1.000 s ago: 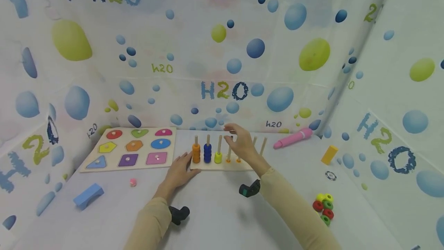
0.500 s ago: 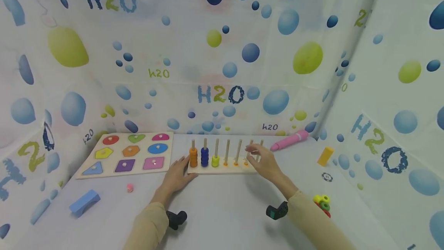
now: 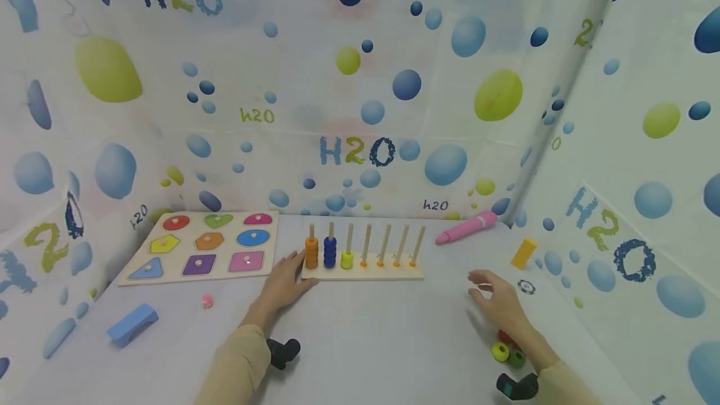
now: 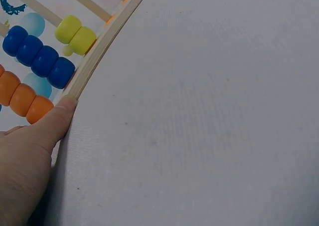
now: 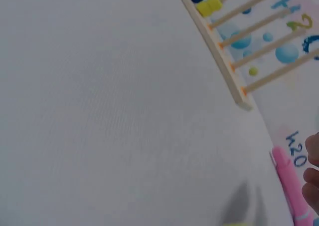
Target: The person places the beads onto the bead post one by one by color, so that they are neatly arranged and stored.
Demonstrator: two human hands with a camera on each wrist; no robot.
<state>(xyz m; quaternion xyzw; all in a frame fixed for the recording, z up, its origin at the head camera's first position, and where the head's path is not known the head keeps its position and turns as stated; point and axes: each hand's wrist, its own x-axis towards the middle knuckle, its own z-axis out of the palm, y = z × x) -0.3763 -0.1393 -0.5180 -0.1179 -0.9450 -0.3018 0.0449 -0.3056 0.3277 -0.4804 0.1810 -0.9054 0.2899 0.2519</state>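
A wooden peg board (image 3: 388, 275) stands at the back middle of the table. Orange rings (image 3: 312, 255) fill its leftmost peg, blue rings (image 3: 330, 254) the second, and two yellow rings (image 4: 76, 35) the third; the other pegs are bare. My left hand (image 3: 283, 283) rests against the board's left end, its thumb (image 4: 62, 113) lying straight on the front edge. Away to the right, my right hand (image 3: 497, 302) hangs over loose rings with fingers loosely bent, holding nothing. A yellow ring (image 3: 500, 352), a green ring (image 3: 516, 359) and a partly hidden red ring (image 3: 504, 335) show beneath it.
Left of the board lies a shape puzzle (image 3: 188, 273). A blue block (image 3: 132, 325) and a small pink ball (image 3: 207, 301) are in front of it. At right are a pink marker (image 3: 467, 227), a yellow-orange block (image 3: 524, 253) and a round chip (image 3: 526, 287).
My right hand has moved from the board's pegs rightward and toward me, over the loose rings. The left hand has stayed at the board's left end.
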